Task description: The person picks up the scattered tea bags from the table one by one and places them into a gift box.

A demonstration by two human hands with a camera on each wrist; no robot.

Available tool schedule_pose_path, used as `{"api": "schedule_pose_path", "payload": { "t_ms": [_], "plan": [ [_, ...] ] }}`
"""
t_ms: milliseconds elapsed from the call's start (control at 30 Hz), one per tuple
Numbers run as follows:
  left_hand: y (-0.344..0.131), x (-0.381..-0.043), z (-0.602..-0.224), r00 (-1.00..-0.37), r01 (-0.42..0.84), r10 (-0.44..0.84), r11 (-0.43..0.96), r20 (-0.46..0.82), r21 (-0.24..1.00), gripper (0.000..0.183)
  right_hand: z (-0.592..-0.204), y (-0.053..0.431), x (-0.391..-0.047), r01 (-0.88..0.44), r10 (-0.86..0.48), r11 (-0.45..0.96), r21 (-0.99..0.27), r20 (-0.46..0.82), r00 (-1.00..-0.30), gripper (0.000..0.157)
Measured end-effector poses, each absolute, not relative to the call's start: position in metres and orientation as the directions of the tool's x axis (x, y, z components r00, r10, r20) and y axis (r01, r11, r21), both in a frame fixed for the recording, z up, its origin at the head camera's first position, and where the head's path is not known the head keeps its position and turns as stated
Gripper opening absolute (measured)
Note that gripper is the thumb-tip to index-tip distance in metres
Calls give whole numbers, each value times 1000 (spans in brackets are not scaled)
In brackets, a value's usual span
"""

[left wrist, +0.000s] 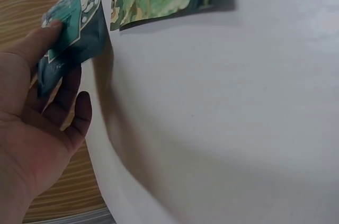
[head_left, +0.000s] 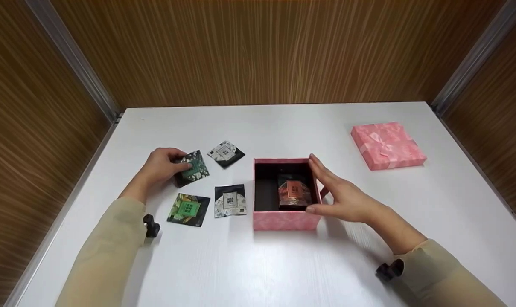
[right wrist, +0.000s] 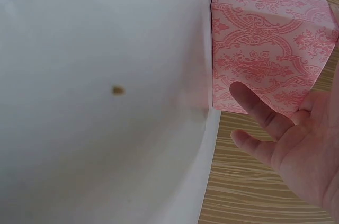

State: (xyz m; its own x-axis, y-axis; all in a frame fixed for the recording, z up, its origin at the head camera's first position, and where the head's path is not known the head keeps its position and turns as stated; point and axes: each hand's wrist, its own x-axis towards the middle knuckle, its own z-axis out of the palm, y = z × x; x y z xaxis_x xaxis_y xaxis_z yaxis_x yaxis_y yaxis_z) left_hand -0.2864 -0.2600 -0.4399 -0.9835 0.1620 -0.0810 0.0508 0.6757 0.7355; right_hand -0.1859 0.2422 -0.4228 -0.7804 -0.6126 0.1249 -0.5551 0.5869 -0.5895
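Observation:
My left hand (head_left: 160,165) pinches a square tea sachet (head_left: 199,170) with a dark green label and white flowers, thumb on top. In the left wrist view this sachet (left wrist: 87,38) tilts up, its lower edge over the fingers. An open pink patterned box (head_left: 285,221) stands right of centre. Inside it, at the right, lies a black sachet with an orange-red label (head_left: 295,190). My right hand (head_left: 349,199) rests on the box's right side with straight fingers, thumb at the near corner, a fingertip at the far corner. In the right wrist view, two extended fingers (right wrist: 265,118) show beside the box.
A green-labelled sachet (head_left: 188,209) lies nearest the left forearm. Two white-and-black sachets, one upper (head_left: 226,153) and one lower (head_left: 230,201), lie left of the box. The pink lid with a bow (head_left: 388,146) sits at the back right. Wood-grain panels (head_left: 258,51) enclose the white table.

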Motion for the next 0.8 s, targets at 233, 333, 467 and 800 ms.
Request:
{"api": "schedule_pose_path", "payload": {
  "t_ms": [233,333,467,800],
  "plan": [
    [-258,-285,-429,-988,3,120,660,-101,751,44,-423,242,-186,-552,-613,584,-596,122,-780,109],
    [-256,-284,-427,-988,8,123,647,-93,762,54,-423,242,-186,-550,-614,582,-598,120,-780,109],
    [-251,-284,-423,-988,55,147,617,-47,785,47,-423,242,-186,-543,-611,585,-603,114,-784,109],
    [-220,-277,-402,-977,157,207,534,52,831,31,-423,242,-186,-543,-608,592,-596,112,-786,109]
  ]
}}
